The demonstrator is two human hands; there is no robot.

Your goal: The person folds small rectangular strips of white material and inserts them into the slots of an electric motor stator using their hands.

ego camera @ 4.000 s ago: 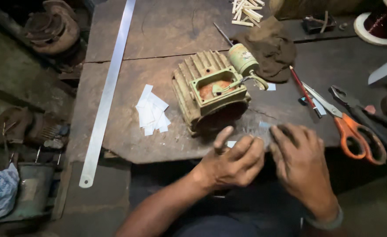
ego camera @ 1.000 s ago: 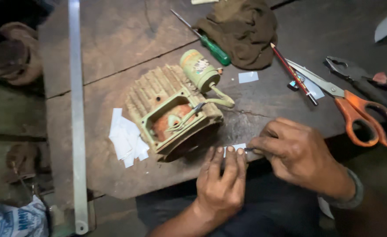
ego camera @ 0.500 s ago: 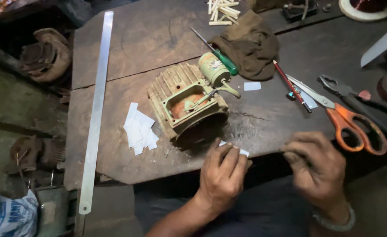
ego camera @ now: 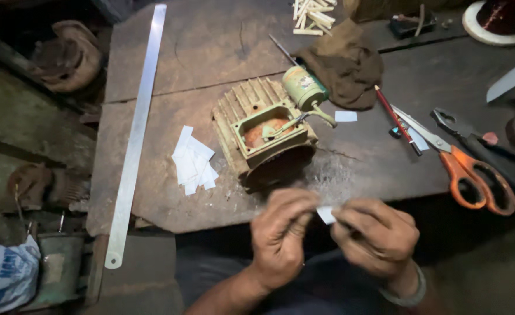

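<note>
Fingers of my left hand and right hand: pressed together, pinching one small white paper slip between both, off the near edge of the workbench. Slip's long axis runs hand to hand; both equally near. Motor housing: just beyond, mid-bench. Paper slips: left of housing. Scissors: right edge.

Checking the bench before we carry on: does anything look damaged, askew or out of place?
Nothing looks spilled or broken. The motor housing sits skewed on the wooden table, with its terminal box open. Loose white paper slips lie fanned beside it. Both hands, left and right, pinch one small slip.
</note>
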